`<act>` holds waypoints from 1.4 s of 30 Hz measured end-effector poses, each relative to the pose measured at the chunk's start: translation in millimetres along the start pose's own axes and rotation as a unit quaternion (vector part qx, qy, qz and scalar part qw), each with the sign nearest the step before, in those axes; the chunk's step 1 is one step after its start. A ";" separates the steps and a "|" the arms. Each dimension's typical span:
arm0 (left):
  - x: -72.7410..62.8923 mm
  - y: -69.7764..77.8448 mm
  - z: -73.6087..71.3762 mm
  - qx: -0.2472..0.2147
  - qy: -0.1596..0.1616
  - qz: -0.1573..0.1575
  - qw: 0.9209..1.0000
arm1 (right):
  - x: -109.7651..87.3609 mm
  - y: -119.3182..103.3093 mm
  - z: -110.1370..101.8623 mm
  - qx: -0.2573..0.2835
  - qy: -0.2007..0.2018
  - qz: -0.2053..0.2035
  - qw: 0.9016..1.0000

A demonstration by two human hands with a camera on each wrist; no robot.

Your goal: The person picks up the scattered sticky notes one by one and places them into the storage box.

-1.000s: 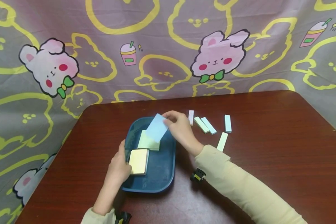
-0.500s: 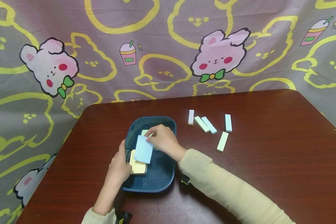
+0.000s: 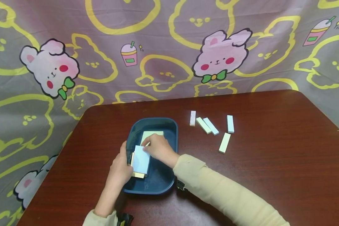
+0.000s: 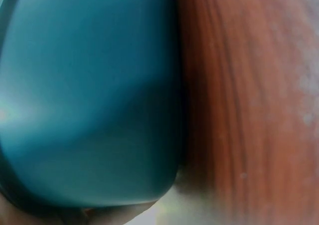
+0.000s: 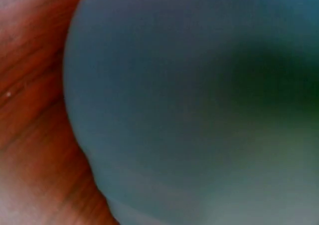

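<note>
A blue plastic tray sits on the table, and my left hand grips its left rim with the thumb over the inside. My right hand reaches into the tray and pinches the top corner of a light blue sticky note pad. That pad lies over a pale yellow sticky note pad, mostly covering it. Behind them in the tray is a pale green sticky note pad, partly hidden by my right hand. The left wrist view shows the tray's outer wall close up; the right wrist view is blurred.
Right of the tray, several narrow strip pads lie on the brown table: a whitish strip, a green strip, a blue strip, another blue strip and a yellow-green strip. A patterned cloth hangs behind.
My right hand has carried the blue sticky note pad from over the green pad toward the front left, down onto the yellow pad. The left hand has stayed on the tray.
</note>
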State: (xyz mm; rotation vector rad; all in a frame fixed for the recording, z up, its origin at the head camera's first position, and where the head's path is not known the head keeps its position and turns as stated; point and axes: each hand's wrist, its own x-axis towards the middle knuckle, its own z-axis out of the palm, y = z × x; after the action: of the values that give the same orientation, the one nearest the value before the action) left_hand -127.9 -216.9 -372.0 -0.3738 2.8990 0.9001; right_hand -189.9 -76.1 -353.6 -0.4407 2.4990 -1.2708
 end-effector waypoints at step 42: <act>0.2 0.1 0.9 -0.007 0.010 0.001 1.000 | -5.8 2.2 14.4 -0.106 -0.021 -0.049 0.993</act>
State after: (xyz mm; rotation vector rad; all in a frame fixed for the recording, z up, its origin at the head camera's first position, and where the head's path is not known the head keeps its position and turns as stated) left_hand -128.1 -216.3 -372.8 -0.3838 2.9137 0.9225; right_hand -179.2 -83.0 -362.8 -0.6417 2.6151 -1.0202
